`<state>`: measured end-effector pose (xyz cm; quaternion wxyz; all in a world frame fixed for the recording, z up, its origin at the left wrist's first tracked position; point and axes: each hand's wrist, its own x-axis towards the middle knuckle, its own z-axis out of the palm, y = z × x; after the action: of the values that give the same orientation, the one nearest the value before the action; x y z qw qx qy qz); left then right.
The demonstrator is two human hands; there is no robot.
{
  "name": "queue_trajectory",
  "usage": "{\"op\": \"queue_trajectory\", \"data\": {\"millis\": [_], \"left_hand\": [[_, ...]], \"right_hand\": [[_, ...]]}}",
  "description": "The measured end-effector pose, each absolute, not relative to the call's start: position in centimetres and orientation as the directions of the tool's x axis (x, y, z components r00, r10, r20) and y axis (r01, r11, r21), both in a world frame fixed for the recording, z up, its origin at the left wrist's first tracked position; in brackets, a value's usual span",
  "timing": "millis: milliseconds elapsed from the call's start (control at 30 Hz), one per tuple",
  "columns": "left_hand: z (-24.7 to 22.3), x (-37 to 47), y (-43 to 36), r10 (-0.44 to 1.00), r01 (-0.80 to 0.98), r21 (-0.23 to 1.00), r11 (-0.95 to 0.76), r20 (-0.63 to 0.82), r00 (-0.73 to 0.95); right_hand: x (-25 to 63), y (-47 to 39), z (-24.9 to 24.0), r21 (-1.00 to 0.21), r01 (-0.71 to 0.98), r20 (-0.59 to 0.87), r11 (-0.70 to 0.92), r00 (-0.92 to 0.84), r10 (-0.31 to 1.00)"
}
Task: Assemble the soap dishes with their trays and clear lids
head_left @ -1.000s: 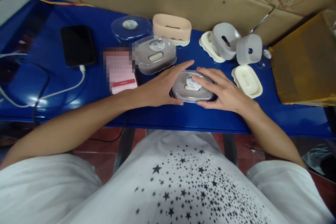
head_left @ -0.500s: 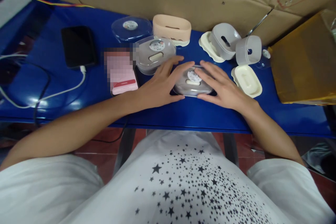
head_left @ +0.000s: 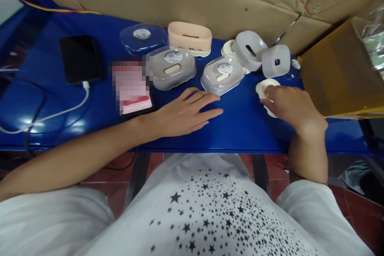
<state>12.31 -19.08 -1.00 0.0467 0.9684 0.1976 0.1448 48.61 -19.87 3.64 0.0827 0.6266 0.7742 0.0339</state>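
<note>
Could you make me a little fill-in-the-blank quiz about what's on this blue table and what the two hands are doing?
1. The right hand rests on a cream ____.
2. The left hand lies flat on the ____ table.
3. The black phone has a ____ cable plugged in.
4. The closed soap box nearest the hands has a ____ lid.

Missing words: tray; blue; white; clear

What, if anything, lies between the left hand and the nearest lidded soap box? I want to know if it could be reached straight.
Nothing visible. The left hand lies flat on the blue table, and only bare tabletop separates its fingertips from the lidded soap box beyond them.
</note>
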Motion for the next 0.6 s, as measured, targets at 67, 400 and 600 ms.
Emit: {"op": "queue_trajectory", "data": {"millis": [67, 400, 600], "left_hand": [[-1.1, 12.3, -19.0, 0.375, 0.354, 0.124, -0.927, 0.251, 0.893], [-1.2, 12.3, -19.2, 0.315, 0.294, 0.125, -0.948, 0.227, 0.921], [-2.0, 12.2, -19.6, 0.232, 0.207, 0.158, -0.966, 0.167, 0.958]], "right_hand": [[48.8, -19.7, 3.9, -0.079, 0.912, -0.13, 0.402, -0.41, 0.903], [51.7, -16.2, 4.6, -0.052, 0.989, 0.022, 0.141, -0.14, 0.99], [52.9, -16.1, 3.9, -0.156, 0.968, -0.111, 0.196, -0.214, 0.97]]}}
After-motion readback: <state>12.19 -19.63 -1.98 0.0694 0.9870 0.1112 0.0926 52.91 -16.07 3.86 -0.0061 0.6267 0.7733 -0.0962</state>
